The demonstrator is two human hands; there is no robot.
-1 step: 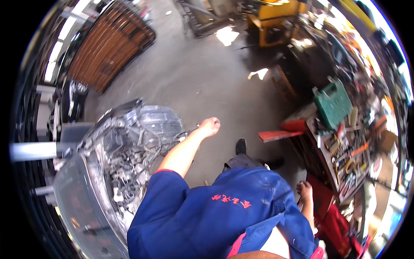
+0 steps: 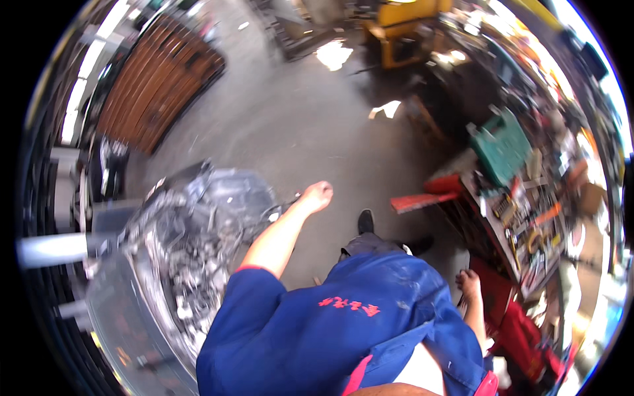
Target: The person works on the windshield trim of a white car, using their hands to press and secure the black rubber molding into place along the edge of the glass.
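My left hand (image 2: 317, 196) is stretched forward over the floor, just right of the engine bay (image 2: 191, 270) of a dark grey car (image 2: 125, 330). Its fingers are curled in, and a small dark bit shows by the thumb side, too small to name. At my right side hangs my right hand (image 2: 469, 284), close to a red workbench (image 2: 453, 183) covered with tools. Its fingers are bent inward, and whether anything lies inside them is hidden. Neither hand visibly touches the car or the bench.
A green plastic case (image 2: 502, 148) lies on the bench among hand tools, and a red board (image 2: 422, 202) juts from its corner. Red cloth (image 2: 522, 333) hangs below. A brown slatted panel (image 2: 155, 79) stands far left, a yellow machine frame (image 2: 399, 39) far ahead. My shoe (image 2: 366, 221) is on the grey floor (image 2: 297, 119).
The view has turned slightly, so the bench, the case and the far objects sit a little further left. Both hands keep nearly the same pose.
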